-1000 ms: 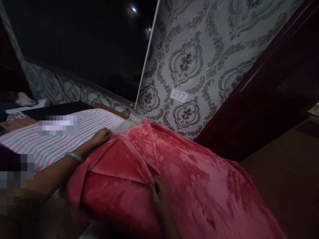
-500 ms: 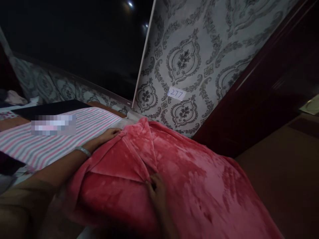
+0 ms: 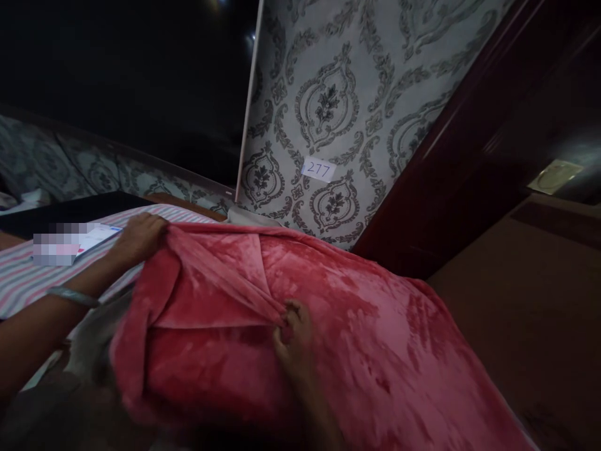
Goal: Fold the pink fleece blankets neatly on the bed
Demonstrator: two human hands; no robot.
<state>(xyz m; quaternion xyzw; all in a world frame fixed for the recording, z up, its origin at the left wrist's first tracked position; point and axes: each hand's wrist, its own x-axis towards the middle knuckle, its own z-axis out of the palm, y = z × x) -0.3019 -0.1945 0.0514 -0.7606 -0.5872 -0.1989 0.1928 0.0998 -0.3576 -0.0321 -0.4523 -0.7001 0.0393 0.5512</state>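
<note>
Fabric (image 3: 342, 326), plush red, creases between left hand (image 3: 141, 238) and right hand (image 3: 295, 335).

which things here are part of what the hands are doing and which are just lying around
In hand:
- red plush cloth
- left hand, gripping its upper left edge
- right hand, pinching a fold

Just around:
- striped cloth
- partly blurred-out item on the stripes
- paper marked 277, on the wall
- dark screen

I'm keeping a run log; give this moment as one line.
left hand: grips red cloth edge; right hand: pinches its fold; nearby: striped cloth; wall: paper marked 277
</note>
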